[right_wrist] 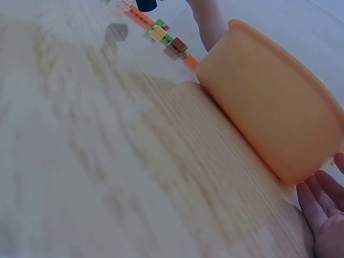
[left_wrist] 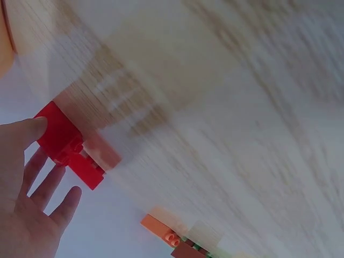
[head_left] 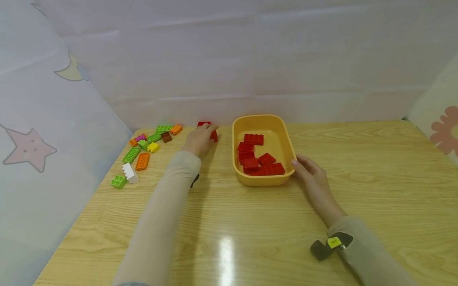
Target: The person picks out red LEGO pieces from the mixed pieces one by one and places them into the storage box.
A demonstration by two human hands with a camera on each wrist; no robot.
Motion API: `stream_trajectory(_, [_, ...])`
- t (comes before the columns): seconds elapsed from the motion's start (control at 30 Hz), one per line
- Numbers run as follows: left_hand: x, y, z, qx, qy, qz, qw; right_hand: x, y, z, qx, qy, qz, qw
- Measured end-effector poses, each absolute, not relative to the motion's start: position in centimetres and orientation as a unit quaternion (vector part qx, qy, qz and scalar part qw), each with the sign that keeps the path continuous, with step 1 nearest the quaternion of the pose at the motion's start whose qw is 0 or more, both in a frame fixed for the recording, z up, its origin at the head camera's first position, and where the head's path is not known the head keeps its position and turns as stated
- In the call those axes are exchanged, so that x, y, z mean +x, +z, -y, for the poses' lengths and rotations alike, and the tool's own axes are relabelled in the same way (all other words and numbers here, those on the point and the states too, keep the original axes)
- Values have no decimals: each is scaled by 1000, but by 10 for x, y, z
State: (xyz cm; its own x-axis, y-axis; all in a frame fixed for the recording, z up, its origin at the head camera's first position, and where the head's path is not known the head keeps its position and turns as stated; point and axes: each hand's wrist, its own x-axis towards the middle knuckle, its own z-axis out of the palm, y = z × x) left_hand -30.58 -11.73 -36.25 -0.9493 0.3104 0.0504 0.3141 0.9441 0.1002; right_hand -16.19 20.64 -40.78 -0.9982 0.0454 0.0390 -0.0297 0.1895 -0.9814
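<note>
In the head view my left hand point(head_left: 198, 140) is at the back of the table, by the wall. The left wrist view shows it pinching a red toy brick point(left_wrist: 56, 129), thumb on the near face and fingers partly hidden behind. Another red brick point(left_wrist: 88, 171) adjoins that one; whether they are joined I cannot tell. My right hand point(head_left: 315, 183) touches the near right corner of a yellow plastic box point(head_left: 262, 180), its thumb at the rim. The right wrist view shows the fingers fairly straight against the box's outside. Several red bricks point(head_left: 253, 139) lie in the box.
Left of my left hand lie several loose bricks, among them an orange brick point(head_left: 142, 161), a white brick point(head_left: 130, 173), a yellow brick point(head_left: 153, 147) and a light green brick point(head_left: 119, 181). A papered wall point(head_left: 214, 71) borders the back of the wooden table point(head_left: 272, 222).
</note>
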Motion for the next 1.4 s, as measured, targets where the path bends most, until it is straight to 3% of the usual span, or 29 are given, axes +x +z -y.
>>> stream_trajectory(0.7, [-304,-360,116,-151,-29,988,16,-161,-407,-205,-2,640,767,29])
stream_trajectory(1.4, [-298,-351,121,-143,-161,976,18,-162,-408,-207,-2,641,767,28])
